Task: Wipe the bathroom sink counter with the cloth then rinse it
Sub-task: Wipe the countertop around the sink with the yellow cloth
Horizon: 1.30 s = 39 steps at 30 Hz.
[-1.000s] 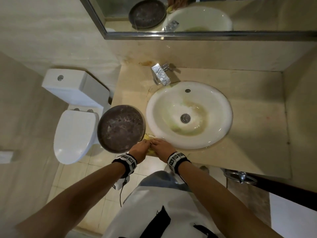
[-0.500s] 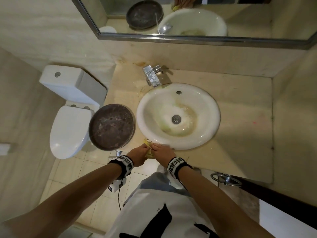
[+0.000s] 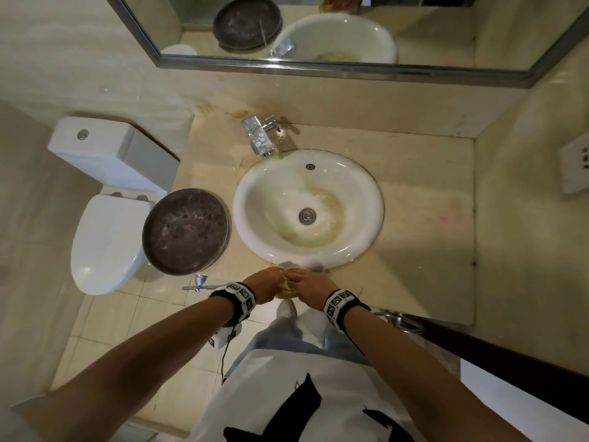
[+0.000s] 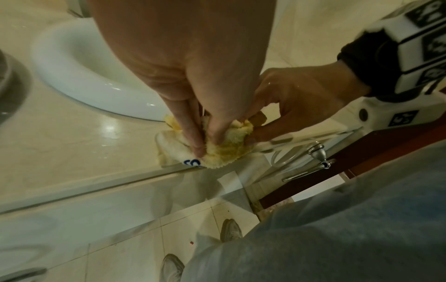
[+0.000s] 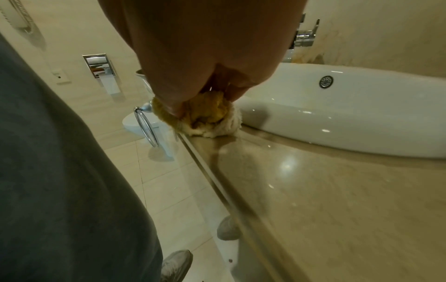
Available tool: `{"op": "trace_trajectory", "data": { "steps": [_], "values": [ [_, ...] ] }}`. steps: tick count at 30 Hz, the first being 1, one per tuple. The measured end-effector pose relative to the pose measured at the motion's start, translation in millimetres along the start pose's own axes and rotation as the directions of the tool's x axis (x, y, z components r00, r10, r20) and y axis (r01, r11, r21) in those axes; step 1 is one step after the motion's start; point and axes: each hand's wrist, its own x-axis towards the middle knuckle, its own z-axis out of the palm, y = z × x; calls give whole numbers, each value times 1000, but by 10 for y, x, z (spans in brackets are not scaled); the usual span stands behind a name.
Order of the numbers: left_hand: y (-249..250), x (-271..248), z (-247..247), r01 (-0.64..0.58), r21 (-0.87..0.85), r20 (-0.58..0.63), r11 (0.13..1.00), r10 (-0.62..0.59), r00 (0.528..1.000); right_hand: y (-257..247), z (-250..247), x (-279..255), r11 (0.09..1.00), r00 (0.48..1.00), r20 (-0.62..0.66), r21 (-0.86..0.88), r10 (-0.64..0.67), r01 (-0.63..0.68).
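Observation:
A bunched yellow and white cloth (image 3: pixel 286 287) (image 4: pixel 224 148) (image 5: pixel 212 118) lies on the front edge of the beige counter (image 3: pixel 424 250), just before the white sink basin (image 3: pixel 307 208). My left hand (image 3: pixel 266 285) (image 4: pixel 205 141) and my right hand (image 3: pixel 310 287) (image 4: pixel 277 122) meet over the cloth. Both pinch it with curled fingers. In the right wrist view my right hand (image 5: pixel 205 95) grips the cloth from above at the counter's lip. The chrome tap (image 3: pixel 261 135) stands behind the basin on the left.
A dark round tray (image 3: pixel 185 230) sits on the counter left of the basin. A white toilet (image 3: pixel 105 240) stands further left. Towel rings (image 3: pixel 400 322) (image 3: pixel 198 282) hang below the counter's front. A mirror (image 3: pixel 318 27) spans the back wall.
The head view has shifted, so the scene sits further left and lower. Both hands stay on the cloth at the counter's front edge before the basin.

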Motion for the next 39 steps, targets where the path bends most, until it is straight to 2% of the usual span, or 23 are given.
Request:
{"op": "trace_trajectory", "data": {
  "steps": [6,10,13,20,25,30,39],
  "values": [
    [431,98,-76,-55,15,-46,998,55,997,182,69,-242,999,999,17,13,50,-50],
    [640,166,-109,-62,-70,-46,996,59,997,370,156,-418,999,999,-29,20,41,-41],
    [791,236,-120,-58,-118,-46,991,53,998,475,118,-570,998,998,-16,33,57,-56],
    [1095,432,-99,-82,-31,-117,996,78,990,642,89,-931,987,985,-104,100,138,-128],
    [1255,587,-50,-70,79,-126,994,80,989,757,78,-1096,971,969,-67,55,237,-234],
    [1372,708,64,-88,86,-178,992,102,979,874,14,-1251,956,950,-120,99,287,-276],
    [1577,818,-32,-100,47,-176,994,107,979,1082,7,-1389,935,920,-172,101,353,-340]
  ]
}}
